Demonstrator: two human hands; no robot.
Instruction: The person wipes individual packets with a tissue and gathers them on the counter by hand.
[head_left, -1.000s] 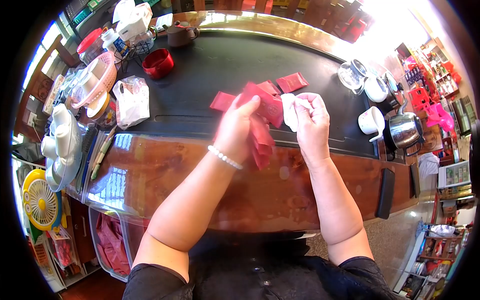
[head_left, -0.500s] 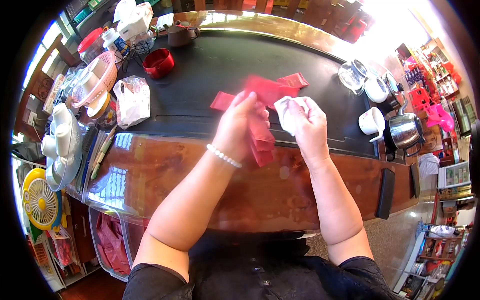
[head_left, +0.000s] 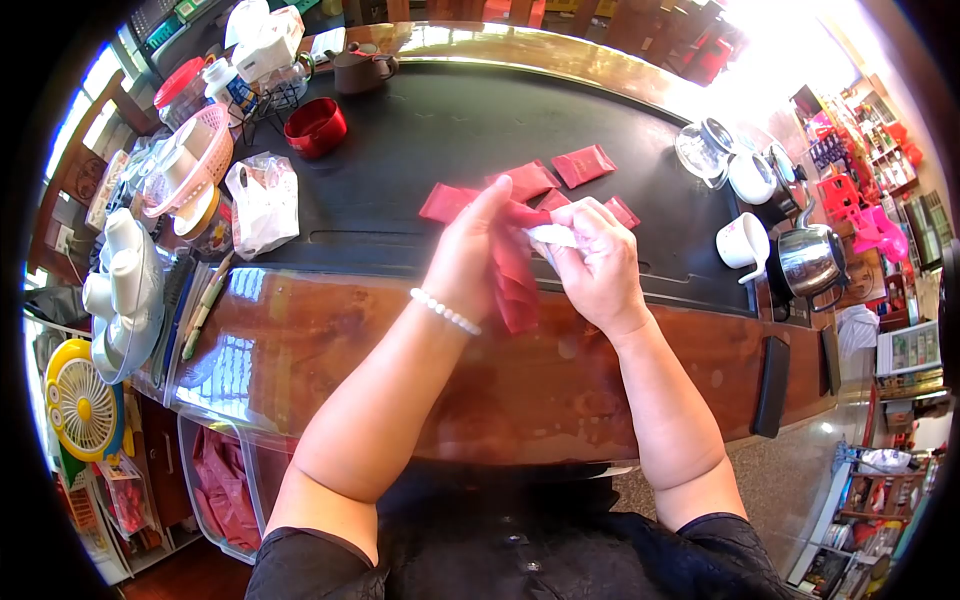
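My left hand (head_left: pixel 468 240), with a white bead bracelet at the wrist, is closed around several red packets (head_left: pixel 517 295) that hang below its fingers, slightly blurred. In my right hand (head_left: pixel 603 268) a crumpled white tissue or cloth (head_left: pixel 552 235) is pinched, and it touches or nearly touches a red packet by the left fingers. Beyond the hands, more red packets lie on the black tray (head_left: pixel 420 120): one packet (head_left: pixel 583 165) at the back, another packet (head_left: pixel 530 180) just ahead of the left thumb, and others partly hidden behind both hands.
On the left stand a red bowl (head_left: pixel 316 127), a white plastic bag (head_left: pixel 264 205), a pink basket (head_left: pixel 212 150) and a dark teapot (head_left: pixel 362 70). To the right are a glass pot (head_left: pixel 704 150), a white cup (head_left: pixel 742 242) and a metal kettle (head_left: pixel 806 262). Glossy wood edges the table (head_left: pixel 560 400).
My right hand has moved left and slightly down with the white tissue, closer to my left hand. The blurred red above the left fingers is gone, and packets lying on the tray show more clearly.
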